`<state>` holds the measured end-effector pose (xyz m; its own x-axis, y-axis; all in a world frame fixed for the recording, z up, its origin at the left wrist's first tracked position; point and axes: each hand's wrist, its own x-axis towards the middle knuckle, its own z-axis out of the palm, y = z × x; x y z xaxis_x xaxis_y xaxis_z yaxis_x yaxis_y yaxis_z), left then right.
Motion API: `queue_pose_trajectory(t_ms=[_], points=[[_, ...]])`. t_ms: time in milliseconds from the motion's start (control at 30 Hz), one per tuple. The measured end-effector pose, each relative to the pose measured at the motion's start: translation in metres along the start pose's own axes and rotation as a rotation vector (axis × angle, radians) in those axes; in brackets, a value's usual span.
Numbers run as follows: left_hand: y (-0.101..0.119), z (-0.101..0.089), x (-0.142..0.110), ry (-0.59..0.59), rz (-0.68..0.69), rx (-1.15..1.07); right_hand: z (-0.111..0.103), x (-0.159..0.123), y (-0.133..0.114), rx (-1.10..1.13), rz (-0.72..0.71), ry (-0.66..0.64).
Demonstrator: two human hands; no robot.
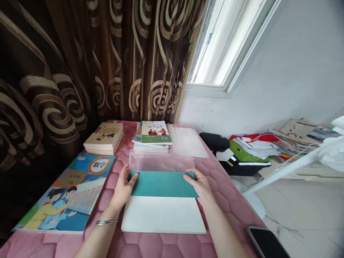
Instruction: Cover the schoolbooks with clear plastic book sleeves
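Dark, swirl-patterned curtains (150, 53) and a pale wall (290, 71) stand behind a pink quilted surface (166, 245). On it, between the person's forearms, lies a book (161, 218) with its pale page facing up, well apart from the blue mathematics book (88, 195) on the left. A teal panel (161, 184) crosses the page's far part, and clear film (161, 161) reaches beyond the panel's far edge. The left hand (124, 186) and right hand (200, 184) grip opposite sides of the panel, each with its thumb on top; how far the fingers reach underneath cannot be told.

Good handling here likely means matching the pull on both sides, so that the panel stays square and the film does not wrinkle. Light thumbs would spare the corners a crease, and low wrists would keep the page flat.
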<state>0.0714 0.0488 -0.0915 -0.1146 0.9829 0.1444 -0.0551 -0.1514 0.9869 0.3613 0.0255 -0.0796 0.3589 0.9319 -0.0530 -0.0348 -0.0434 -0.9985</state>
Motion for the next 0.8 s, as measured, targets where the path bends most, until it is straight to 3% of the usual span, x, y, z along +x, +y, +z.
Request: queue_pose_trajectory(t_ms=[433,667,800], points=[[0.0,0.003,0.0,0.015,0.039,0.0,0.0,-0.004,-0.008,-0.04,-0.003,-0.022],[-0.004,0.002,0.002,0.049,0.031,0.021,-0.015,-0.006,-0.026,-0.048,-0.002,-0.227],[-0.004,0.002,0.004,0.096,-0.005,0.056,-0.015,-0.005,-0.024,-0.084,-0.011,-0.205]])
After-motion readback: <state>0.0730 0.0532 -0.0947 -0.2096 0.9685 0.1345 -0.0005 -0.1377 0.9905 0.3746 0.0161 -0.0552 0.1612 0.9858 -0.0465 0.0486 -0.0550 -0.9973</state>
